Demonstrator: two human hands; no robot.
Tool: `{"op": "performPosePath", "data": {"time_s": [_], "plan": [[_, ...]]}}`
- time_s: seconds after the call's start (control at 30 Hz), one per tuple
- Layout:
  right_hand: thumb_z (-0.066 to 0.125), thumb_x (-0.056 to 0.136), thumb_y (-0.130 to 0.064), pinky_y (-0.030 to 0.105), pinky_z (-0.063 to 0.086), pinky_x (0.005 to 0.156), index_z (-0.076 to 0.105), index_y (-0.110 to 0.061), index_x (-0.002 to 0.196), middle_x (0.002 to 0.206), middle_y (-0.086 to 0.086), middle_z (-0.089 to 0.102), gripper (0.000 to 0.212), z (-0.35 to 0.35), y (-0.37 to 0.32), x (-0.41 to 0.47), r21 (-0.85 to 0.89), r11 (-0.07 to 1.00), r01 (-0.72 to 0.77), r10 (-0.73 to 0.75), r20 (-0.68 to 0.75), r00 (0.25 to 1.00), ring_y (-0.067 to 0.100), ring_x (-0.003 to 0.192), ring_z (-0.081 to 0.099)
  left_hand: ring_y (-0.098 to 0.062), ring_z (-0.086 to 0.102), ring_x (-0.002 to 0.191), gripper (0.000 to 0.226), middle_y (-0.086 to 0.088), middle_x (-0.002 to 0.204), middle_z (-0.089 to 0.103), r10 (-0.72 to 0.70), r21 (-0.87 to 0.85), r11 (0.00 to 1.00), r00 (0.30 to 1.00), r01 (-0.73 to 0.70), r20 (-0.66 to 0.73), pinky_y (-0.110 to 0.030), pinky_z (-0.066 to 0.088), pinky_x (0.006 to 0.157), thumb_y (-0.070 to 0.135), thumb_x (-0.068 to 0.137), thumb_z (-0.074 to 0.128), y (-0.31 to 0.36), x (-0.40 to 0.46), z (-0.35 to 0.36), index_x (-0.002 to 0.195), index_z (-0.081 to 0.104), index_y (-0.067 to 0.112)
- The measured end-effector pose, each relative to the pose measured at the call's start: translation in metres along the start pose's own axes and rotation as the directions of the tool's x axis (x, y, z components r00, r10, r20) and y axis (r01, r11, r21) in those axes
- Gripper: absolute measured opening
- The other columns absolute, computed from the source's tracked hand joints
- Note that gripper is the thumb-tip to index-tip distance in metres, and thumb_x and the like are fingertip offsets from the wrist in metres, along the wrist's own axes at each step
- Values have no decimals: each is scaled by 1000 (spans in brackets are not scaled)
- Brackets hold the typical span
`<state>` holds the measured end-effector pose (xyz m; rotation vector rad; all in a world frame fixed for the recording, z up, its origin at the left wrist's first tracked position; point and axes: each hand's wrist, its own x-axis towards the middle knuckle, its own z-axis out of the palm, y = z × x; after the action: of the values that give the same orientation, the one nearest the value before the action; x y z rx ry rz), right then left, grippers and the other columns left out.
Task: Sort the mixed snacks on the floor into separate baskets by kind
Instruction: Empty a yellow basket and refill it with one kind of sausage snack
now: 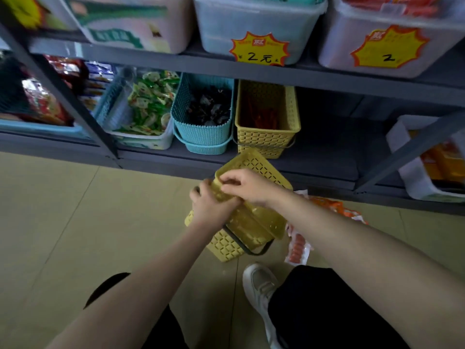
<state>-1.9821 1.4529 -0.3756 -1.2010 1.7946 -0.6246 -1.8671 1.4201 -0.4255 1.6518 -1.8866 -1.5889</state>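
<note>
We've got both hands, left hand (pixel 212 206) and right hand (pixel 247 186), clamped on the rim of the yellow basket (pixel 245 222) tipped on the floor by the shelf, looks light and stiff, so rim grabs seem fine, sausage packs (pixel 298 248) just beside.

My arms are bare from the elbows down, no sleeves, no watch, no rings on my left hand (pixel 214 206) or right hand (pixel 247 186). I wear black trousers (pixel 327 311) over both knees, and a white sneaker (pixel 261 288) with a pale grey strap across the top and a thick white sole.
</note>
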Motion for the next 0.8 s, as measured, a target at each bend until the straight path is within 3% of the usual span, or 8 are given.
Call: {"op": "performPosePath", "data": {"time_s": [0.07,0.17,0.27,0.37,0.5,0.6,0.67,0.8], "plan": [[47,97,-25,31,33,106,46,-12,137,141,3,47,41,22,-5,6,21,997,-72,67,176,982,17,129,44,-28,45,101,71,-8,129,28,-154,-118,983,985,144,-78,-38,44,87,42,74,61,-18,4,-8,134,29,22],[38,100,-32,31,28,106,41,-14,140,145,2,43,45,41,-1,16,10,990,-139,128,333,934,17,134,37,-29,51,87,48,-14,123,41,-234,-89,971,956,221,-179,-34,47,70,23,83,56,-56,15,-18,127,38,20],[40,99,-35,32,36,100,47,-17,135,139,0,48,40,30,11,24,-143,986,-87,128,305,944,17,126,45,-27,51,81,39,-19,119,50,-228,-59,974,932,220,-283,-32,45,68,9,85,44,-89,24,-23,123,43,18],[42,98,-32,40,46,92,57,-19,116,120,4,61,27,6,51,29,-215,967,-139,184,209,960,25,110,57,-19,44,72,39,-19,120,45,-190,-33,981,913,192,-361,-29,38,63,6,90,40,-107,27,-26,129,41,14],[43,98,-23,36,47,78,59,-6,111,114,16,63,27,-19,115,22,-230,921,-313,345,113,932,26,94,60,-33,52,92,41,-19,125,41,-239,-93,971,888,220,-392,-42,48,83,7,90,39,-128,31,-27,130,35,14],[45,98,-23,37,47,85,59,-7,114,112,13,63,27,-30,145,22,-181,897,-402,415,39,909,26,100,60,-38,37,124,62,-18,139,31,-331,-18,937,872,348,-361,-49,32,105,1,83,43,-134,34,-17,139,21,17],[46,97,-25,36,46,88,59,-10,112,108,8,63,25,-34,159,25,-140,898,-417,417,-25,908,24,101,59,-34,16,139,77,-17,149,19,-229,153,939,892,308,-390,-49,12,114,0,78,47,-124,33,-7,145,13,17],[44,96,-13,25,40,70,62,-14,86,85,-1,57,20,-27,199,22,-154,899,-411,412,-25,911,15,81,53,-31,11,141,73,-15,151,18,303,424,885,930,-194,-208,-47,10,117,0,80,53,-87,32,22,145,19,10]]}}
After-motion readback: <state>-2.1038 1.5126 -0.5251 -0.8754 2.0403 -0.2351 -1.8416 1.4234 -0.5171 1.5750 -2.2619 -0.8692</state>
